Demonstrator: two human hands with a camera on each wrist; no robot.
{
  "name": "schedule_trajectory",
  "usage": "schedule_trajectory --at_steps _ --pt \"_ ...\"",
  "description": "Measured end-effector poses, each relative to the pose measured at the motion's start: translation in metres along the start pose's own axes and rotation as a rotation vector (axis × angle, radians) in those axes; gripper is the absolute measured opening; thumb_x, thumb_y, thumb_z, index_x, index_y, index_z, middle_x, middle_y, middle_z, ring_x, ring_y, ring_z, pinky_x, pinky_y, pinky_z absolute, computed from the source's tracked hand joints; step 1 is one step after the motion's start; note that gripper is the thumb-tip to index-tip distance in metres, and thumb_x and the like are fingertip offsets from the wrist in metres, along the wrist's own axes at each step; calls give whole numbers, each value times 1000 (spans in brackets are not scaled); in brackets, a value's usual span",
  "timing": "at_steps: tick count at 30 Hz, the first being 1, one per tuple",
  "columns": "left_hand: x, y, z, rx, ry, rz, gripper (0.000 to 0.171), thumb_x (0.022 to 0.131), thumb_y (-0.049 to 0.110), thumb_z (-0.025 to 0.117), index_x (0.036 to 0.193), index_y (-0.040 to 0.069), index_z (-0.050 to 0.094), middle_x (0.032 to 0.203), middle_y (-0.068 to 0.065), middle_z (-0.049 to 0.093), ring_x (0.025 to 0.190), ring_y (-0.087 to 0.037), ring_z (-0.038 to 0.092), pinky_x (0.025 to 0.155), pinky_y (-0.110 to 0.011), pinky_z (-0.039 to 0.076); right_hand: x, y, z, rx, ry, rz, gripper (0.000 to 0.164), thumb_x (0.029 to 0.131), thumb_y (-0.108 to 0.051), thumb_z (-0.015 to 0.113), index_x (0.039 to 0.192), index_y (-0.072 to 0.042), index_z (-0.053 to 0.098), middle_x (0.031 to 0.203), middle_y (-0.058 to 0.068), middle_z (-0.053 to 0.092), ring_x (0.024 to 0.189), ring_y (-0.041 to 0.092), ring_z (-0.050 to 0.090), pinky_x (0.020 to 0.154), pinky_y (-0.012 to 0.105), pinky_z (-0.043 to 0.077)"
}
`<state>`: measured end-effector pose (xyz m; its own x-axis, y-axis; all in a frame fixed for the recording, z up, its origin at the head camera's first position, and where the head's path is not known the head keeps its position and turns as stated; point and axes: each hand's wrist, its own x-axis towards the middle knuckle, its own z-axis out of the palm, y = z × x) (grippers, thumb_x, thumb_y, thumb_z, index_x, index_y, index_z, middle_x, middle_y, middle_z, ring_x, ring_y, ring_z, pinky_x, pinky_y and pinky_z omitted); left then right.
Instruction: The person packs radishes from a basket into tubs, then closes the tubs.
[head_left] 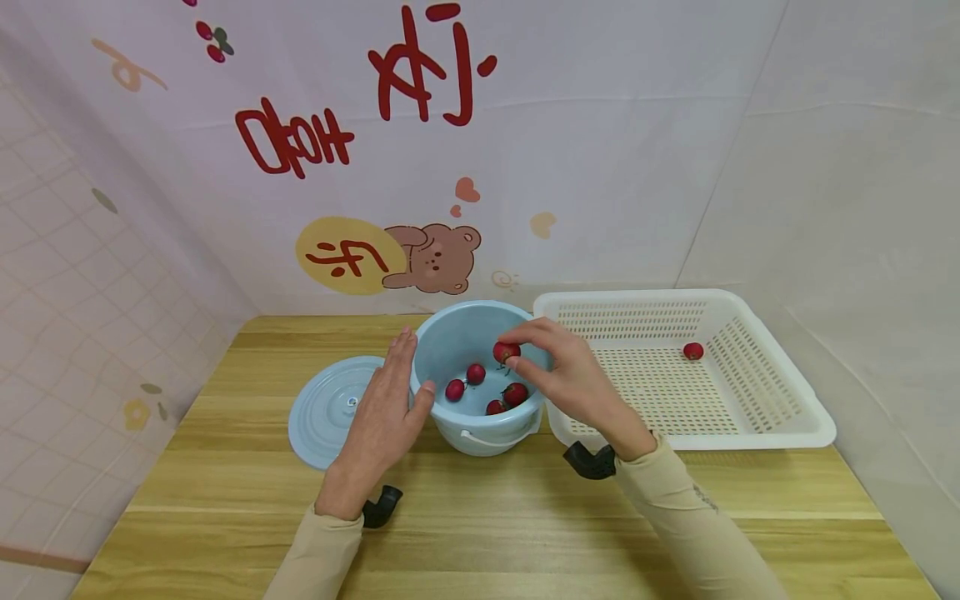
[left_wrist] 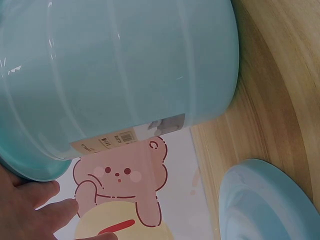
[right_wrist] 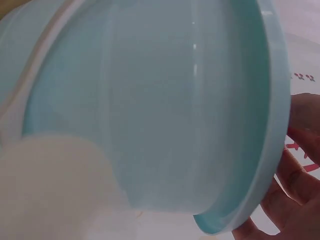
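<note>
My right hand (head_left: 566, 371) pinches a small round red fruit or vegetable (head_left: 506, 352) between thumb and fingers, over the mouth of a light-blue bucket (head_left: 480, 433). Thin stringy bits hang from it; its exact kind is unclear. Several alike pieces, among them a red piece (head_left: 476, 374), lie inside the bucket. Fingers of my left hand (head_left: 386, 408) are fairly straight, at the bucket's left rim. In the left wrist view, that hand (left_wrist: 30, 210) is by the rim. The right wrist view shows the right hand (right_wrist: 297, 200) beyond the rim, the held piece mostly hidden.
A white slotted basket (head_left: 795, 408) stands right of the bucket, with one red piece (head_left: 693, 351) in it. Left of the bucket, a light-blue lid (head_left: 318, 417) lies on the wooden table (head_left: 480, 533), partly behind the left hand. A printed cloth (head_left: 600, 167) hangs behind.
</note>
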<state>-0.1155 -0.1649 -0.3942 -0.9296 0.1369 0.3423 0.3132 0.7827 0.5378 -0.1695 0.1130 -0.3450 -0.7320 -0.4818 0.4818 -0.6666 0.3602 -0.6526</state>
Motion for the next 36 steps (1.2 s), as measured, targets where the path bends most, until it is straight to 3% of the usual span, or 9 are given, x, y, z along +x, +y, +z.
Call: schedule_trajectory --at_steps 9,14,19,23,30,36 --pt "0 0 0 6 3 3 71 107 35 49 165 5 22 172 -8 19 158 -29 18 119 -66 25 2 0 10 -107 -30 -80 29 91 -6 79 120 -9 75 118 3 69 108 21 66 89 42 57" --pt "0 0 1 9 1 0 71 107 36 48 165 5 22 172 -8 19 158 -29 18 119 -66 25 3 0 15 -205 -68 -96 30 91 -16 81 120 -11 76 118 3 71 108 21 68 92 42 56" --pt "0 0 1 7 -3 -2 71 107 36 48 165 5 21 172 -8 19 158 -29 18 119 -66 25 1 -1 15 -235 -76 -100 31 89 -15 83 120 -11 76 122 3 71 113 24 67 97 45 54" --pt "0 0 1 3 -4 -3 71 107 35 49 165 6 21 172 -7 19 158 -29 17 120 -65 24 -3 -5 9 -218 -82 -80 30 92 -17 80 121 -11 75 124 2 70 116 22 65 98 44 54" --pt "-1 -1 1 1 -1 0 71 107 37 48 165 6 21 173 -7 18 158 -29 17 119 -66 24 -15 -9 -14 -48 -54 -26 27 95 -13 76 122 -13 75 122 -4 72 116 17 66 94 45 56" --pt "-1 -1 1 -8 3 4 71 107 39 46 165 5 22 173 -7 18 158 -30 18 119 -66 24 -26 -9 -39 -68 5 1 26 95 -14 76 121 -17 76 123 -6 72 120 16 66 102 40 53"
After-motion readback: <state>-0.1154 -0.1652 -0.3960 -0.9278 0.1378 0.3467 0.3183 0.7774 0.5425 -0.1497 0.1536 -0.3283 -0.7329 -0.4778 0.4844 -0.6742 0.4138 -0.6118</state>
